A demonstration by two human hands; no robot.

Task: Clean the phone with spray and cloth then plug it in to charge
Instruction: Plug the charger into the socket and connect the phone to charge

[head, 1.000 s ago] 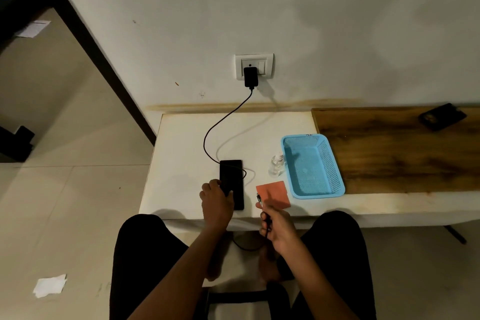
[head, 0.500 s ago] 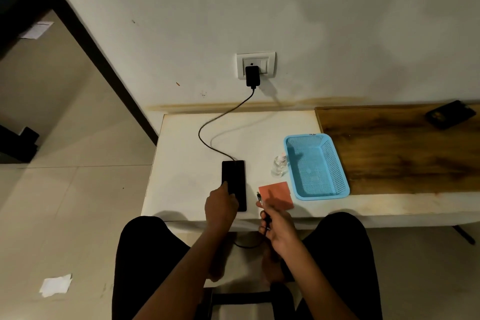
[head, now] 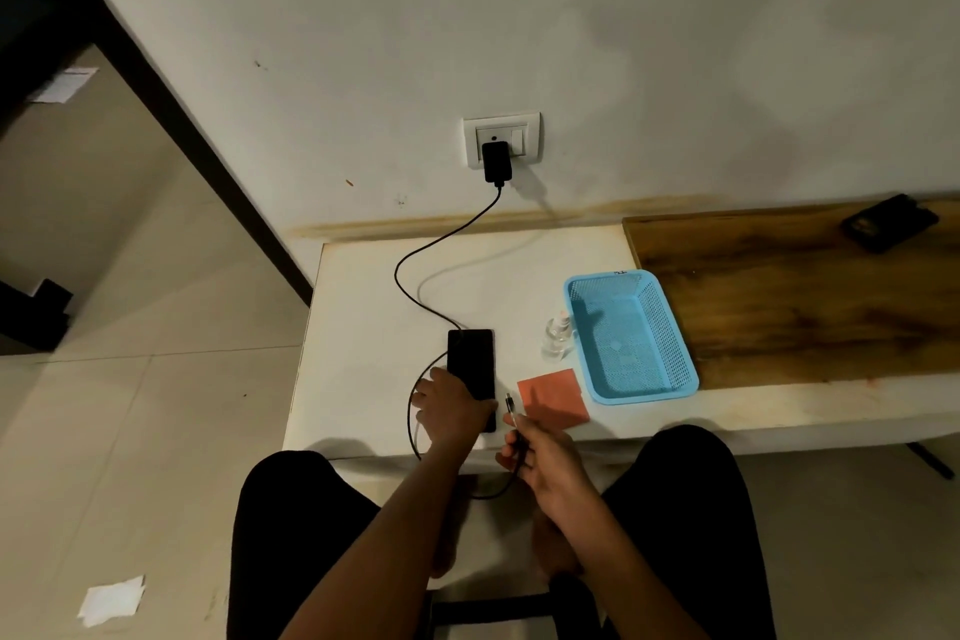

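Note:
A black phone [head: 471, 361] lies flat near the front edge of the white table [head: 363, 327]. My left hand [head: 451, 412] grips its near left end, covering that corner. My right hand [head: 545, 457] pinches the charging cable just behind its plug [head: 510, 404], which points up right of the phone's near end and is apart from it. The black cable [head: 415, 255] runs from the charger adapter [head: 497, 163] in the wall socket, across the table and loops below the table edge. An orange-red cloth [head: 553, 398] lies flat right of the plug. A small clear spray bottle [head: 558, 333] stands behind it.
A blue mesh basket [head: 631, 335] sits right of the bottle. Beyond it a wooden board [head: 779, 286] carries a dark flat object [head: 889, 222]. My knees are under the table's front edge. Paper scraps lie on the tiled floor [head: 111, 600].
My left hand has slid from the phone's left side onto its near end. The cable loop has swung out left of the phone. My right hand still holds the plug in about the same place.

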